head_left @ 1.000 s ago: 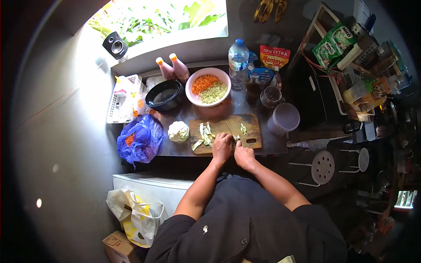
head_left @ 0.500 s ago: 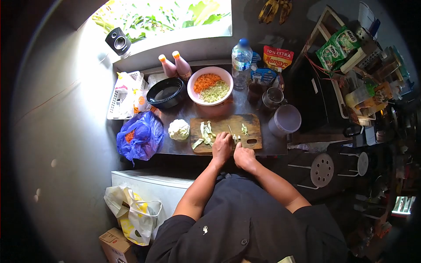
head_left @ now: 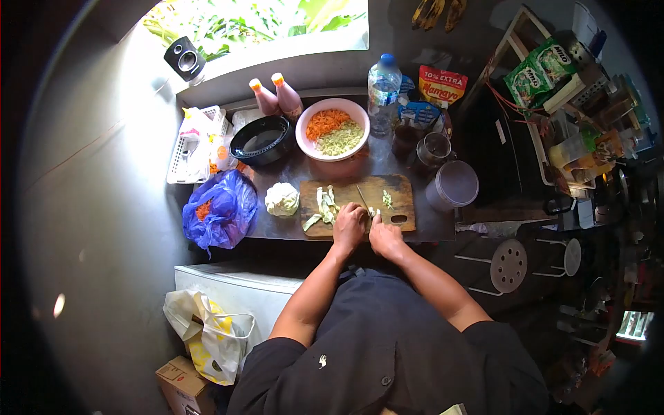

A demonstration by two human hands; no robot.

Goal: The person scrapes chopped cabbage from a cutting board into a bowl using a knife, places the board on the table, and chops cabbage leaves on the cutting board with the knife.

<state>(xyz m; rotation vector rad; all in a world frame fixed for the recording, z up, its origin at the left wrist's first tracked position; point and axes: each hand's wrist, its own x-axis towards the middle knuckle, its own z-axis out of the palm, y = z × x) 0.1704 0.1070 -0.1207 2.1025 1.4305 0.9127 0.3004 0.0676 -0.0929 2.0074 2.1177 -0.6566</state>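
On the wooden cutting board my left hand is closed, fingers curled down over pale cabbage pieces that it mostly hides. Close beside it, my right hand is wrapped round the handle of a knife. The thin blade points away from me, between the hands. Cut cabbage strips lie on the board's left part, and a small heap of shredded cabbage is to the right of the blade. A cabbage head, partly cut, sits left of the board.
Behind the board stands a pink bowl with shredded carrot and cabbage. Around it are a black bowl, two bottles with orange caps, a water bottle and a lidded tub. A blue plastic bag lies at the left.
My right hand has moved slightly forward with the knife, and the blade reaches a little farther over the board. My left hand stays nearly in place. The view has shifted slightly.
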